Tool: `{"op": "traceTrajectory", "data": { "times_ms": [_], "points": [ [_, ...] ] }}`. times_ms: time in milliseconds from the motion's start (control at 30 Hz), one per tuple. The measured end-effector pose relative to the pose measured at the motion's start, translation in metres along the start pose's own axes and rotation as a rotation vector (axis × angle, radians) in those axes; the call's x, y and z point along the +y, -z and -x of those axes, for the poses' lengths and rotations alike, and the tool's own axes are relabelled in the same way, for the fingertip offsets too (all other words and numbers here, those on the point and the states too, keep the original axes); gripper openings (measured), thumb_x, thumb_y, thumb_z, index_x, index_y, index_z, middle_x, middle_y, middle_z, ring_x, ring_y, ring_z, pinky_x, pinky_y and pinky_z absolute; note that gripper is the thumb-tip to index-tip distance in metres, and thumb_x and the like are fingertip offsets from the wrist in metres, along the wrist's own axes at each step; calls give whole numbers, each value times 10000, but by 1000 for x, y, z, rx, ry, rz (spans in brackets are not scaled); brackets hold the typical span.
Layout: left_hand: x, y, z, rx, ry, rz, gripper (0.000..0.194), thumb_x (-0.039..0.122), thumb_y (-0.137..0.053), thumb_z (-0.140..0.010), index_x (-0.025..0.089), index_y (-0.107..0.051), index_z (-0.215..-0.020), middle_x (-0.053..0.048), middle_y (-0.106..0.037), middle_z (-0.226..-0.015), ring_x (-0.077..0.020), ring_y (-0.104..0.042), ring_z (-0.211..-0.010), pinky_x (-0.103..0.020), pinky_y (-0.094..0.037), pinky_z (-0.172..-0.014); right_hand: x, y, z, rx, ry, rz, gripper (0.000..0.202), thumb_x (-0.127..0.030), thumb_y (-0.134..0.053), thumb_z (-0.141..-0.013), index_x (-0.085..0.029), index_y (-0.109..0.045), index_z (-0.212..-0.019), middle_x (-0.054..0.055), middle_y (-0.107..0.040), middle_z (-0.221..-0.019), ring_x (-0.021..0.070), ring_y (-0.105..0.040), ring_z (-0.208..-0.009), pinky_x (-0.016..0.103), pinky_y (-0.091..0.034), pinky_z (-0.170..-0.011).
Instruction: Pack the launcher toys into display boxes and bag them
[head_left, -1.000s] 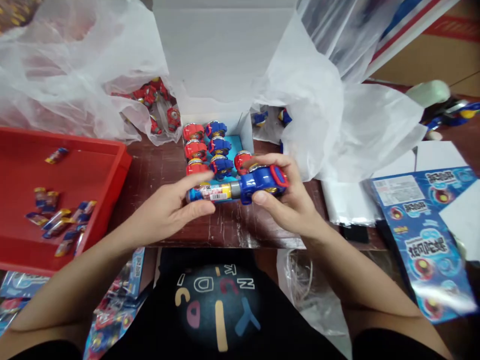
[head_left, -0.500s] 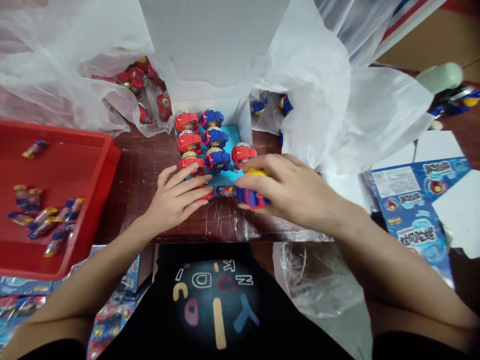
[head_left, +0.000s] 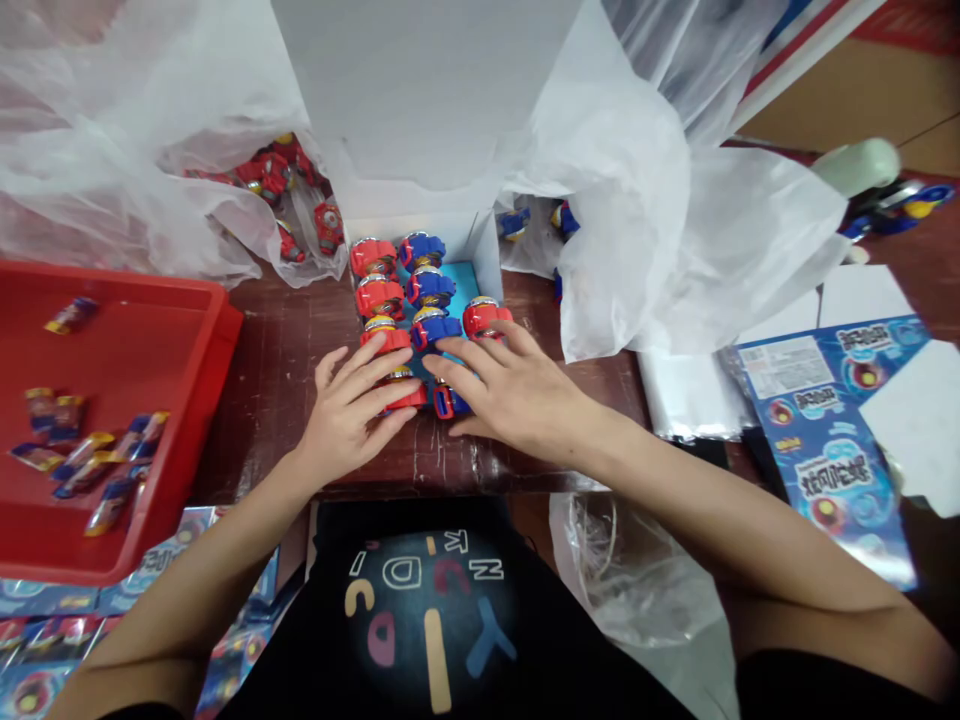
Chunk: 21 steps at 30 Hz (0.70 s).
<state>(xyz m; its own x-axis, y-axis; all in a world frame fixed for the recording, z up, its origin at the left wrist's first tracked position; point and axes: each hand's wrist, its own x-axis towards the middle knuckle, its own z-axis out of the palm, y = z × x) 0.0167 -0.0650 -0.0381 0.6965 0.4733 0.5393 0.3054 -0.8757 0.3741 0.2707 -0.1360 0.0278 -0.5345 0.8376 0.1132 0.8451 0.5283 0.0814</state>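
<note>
Left hand [head_left: 341, 412], fingers spread, is touching the near red toy [head_left: 406, 394] in the white box [head_left: 489, 258]; right hand [head_left: 521, 397] is partly covering the near blue toy [head_left: 444, 402] just beside it. Red tray [head_left: 150, 345] at left is holding small tubes [head_left: 84, 473]. Blue printed sheet [head_left: 832, 440] is lying at right, plastic bags [head_left: 622, 220] are sitting far left and far right.

Blue printed card [head_left: 836, 455] lies at right; beyond it, a pale green object [head_left: 859, 167], perhaps a bottle.
</note>
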Motion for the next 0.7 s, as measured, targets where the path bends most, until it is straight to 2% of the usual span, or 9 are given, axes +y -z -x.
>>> {"op": "traceTrajectory", "data": {
  "times_ms": [67, 133, 200, 300, 400, 500, 600, 633, 700],
  "points": [
    [4, 2, -3, 19, -13, 1, 387, 306, -783, -943, 221, -674, -1305, -136, -639, -1477, -337, -495, -1489, -552, -276, -1229, 1, 3, 2, 39, -45, -7, 558, -458, -775, -925, -200, -600, -1389, 132, -652, -1385, 342, -607, -1182, 515, -405, -1079],
    [9, 3, -9, 64, -57, -25, 480, 375, -815, -915, 213, -656, -1339, -143, -654, -1455, -350, -514, -1470, -568, -282, -1226, 1, 2, 2, 39, -76, -20, 356, -392, -743, -957, -211, -670, -1255, 102, -711, -1205, 324, -623, -1109, 496, -427, -1026],
    [14, 1, -16, 87, -111, -74, 519, 418, -839, -891, 213, -659, -1333, -125, -686, -1414, -347, -555, -1431, -567, -292, -1219, 2, -1, 0, 16, -96, -39, 259, -352, -733, -962, -187, -691, -1157, 97, -720, -1087, 314, -629, -1063, 497, -436, -1011],
    [17, -4, -26, 57, -164, -143, 425, 363, -831, -909, 213, -682, -1278, -81, -713, -1380, -331, -599, -1387, -558, -300, -1202, 7, -3, 3, 17, -103, -126, 365, -409, -756, -945, -159, -662, -1192, 120, -717, -1143, 333, -623, -1125, 523, -459, -1017],
    [17, -12, -31, 38, -161, -144, 262, 219, -788, -943, 236, -708, -1192, -9, -754, -1306, -299, -642, -1341, -542, -305, -1175, 24, -1, 20, 167, -130, -326, 628, -593, -715, -933, -161, -570, -1365, 165, -652, -1357, 340, -595, -1265, 531, -496, -1041],
    [18, -15, -33, 35, -142, -119, 214, 191, -773, -948, 249, -717, -1145, 24, -774, -1254, -288, -660, -1317, -533, -305, -1163, 62, -14, 40, 378, -254, -488, 605, -608, -612, -995, -210, -510, -1440, 178, -565, -1479, 312, -542, -1384, 522, -501, -1115],
    [20, -2, -30, 14, -116, -114, 249, 246, -767, -954, 261, -709, -1196, -13, -751, -1312, -310, -634, -1351, -563, -273, -1198, 127, -50, 45, 511, -555, -477, 437, -464, -506, -1056, -222, -529, -1419, 175, -610, -1399, 307, -592, -1319, 535, -532, -1094],
    [18, 7, -27, 14, -76, -121, 294, 262, -757, -960, 260, -697, -1248, -44, -732, -1350, -317, -619, -1369, -571, -268, -1210, 152, -66, 42, 490, -639, -444, 432, -411, -522, -1035, -193, -542, -1408, 192, -619, -1377, 319, -609, -1289, 544, -535, -1089],
    [9, 32, -16, 83, 76, -186, 375, 259, -725, -971, 247, -665, -1341, -105, -695, -1404, -318, -601, -1390, -571, -276, -1228, 198, -95, 24, 357, -693, -390, 474, -294, -609, -941, -135, -573, -1386, 222, -625, -1381, 337, -607, -1291, 542, -509, -1128]
  ]
}}
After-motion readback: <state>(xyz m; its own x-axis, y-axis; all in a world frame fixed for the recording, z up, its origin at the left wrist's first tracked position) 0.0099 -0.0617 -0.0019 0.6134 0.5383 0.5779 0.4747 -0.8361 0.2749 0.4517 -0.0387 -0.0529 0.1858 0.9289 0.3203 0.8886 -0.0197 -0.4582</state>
